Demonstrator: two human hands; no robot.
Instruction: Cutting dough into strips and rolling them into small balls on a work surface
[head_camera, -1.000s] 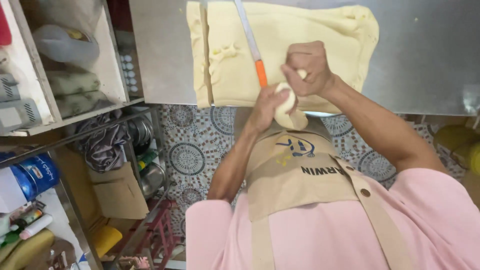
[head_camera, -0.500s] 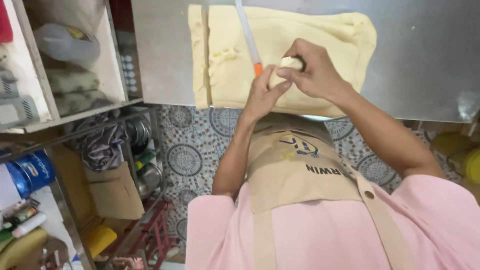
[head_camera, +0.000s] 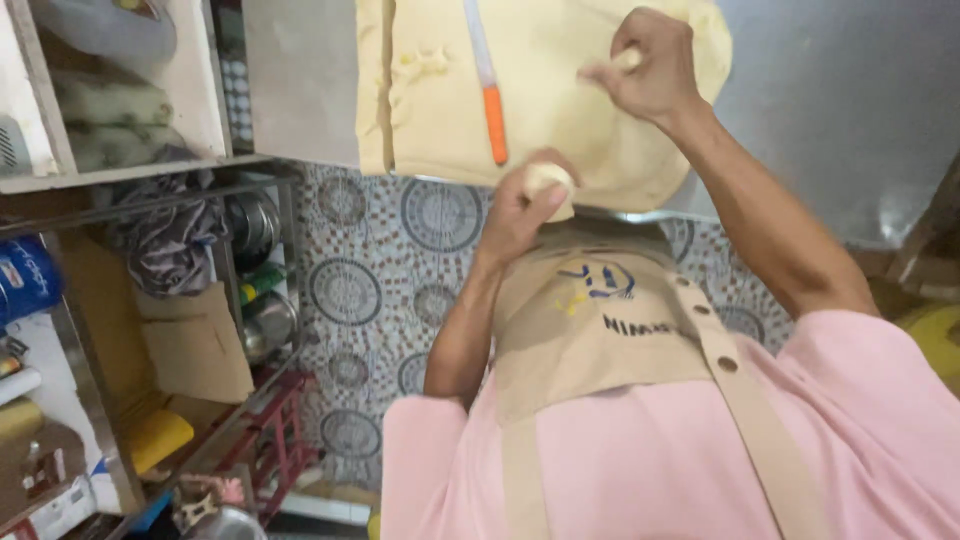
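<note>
- Head view: a blue container (head_camera: 28, 280) with a white label sits at the left edge on the shelf unit (head_camera: 150, 170); a brown cardboard sheet (head_camera: 195, 345) leans lower down, beside a yellow block (head_camera: 160, 438)
- left hand (head_camera: 525, 200) is curled round a small pale dough ball (head_camera: 548, 182), held at the near edge of the table
- right hand (head_camera: 650, 70) pinches a bit of dough above the big flat yellow dough sheet (head_camera: 560, 110)
- 1 knife (head_camera: 487, 85) with an orange handle lies on the sheet
- steel table (head_camera: 830, 110); patterned tile floor (head_camera: 370, 270) below
</note>
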